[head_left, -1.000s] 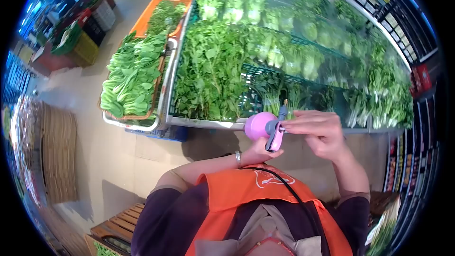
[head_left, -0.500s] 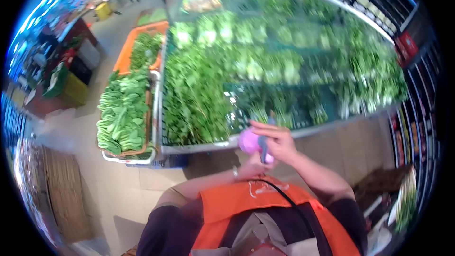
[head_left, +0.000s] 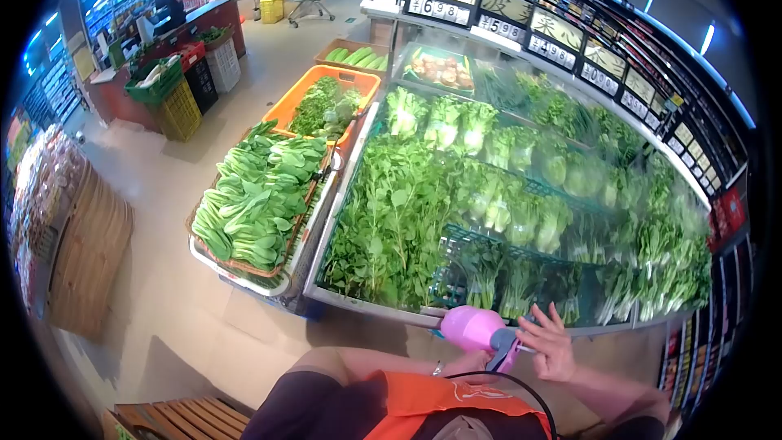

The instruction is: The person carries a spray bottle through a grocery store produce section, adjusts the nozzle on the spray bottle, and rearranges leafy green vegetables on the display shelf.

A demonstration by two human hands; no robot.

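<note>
A pink spray bottle with a grey-blue spray head lies tilted on its side at the front edge of the vegetable display. My left hand is closed on it at the head end, its fingers partly hidden. At the other side of the head is my right hand, fingers stretched and spread, close to a thin pale rod on the head. Whether the palm touches the rod, I cannot tell. Leafy greens and bundled stalks fill the display just beyond the bottle.
A basket of bok choy and an orange crate stand left of the display. Price signs line its back. At lower left are a wooden slatted piece and stacked brown boards. A black cord crosses my orange vest.
My view has lifted and turned, showing more of the shop. My right hand has moved from over the spray bottle to beside its head, fingers more spread. My left hand keeps hold of it.
</note>
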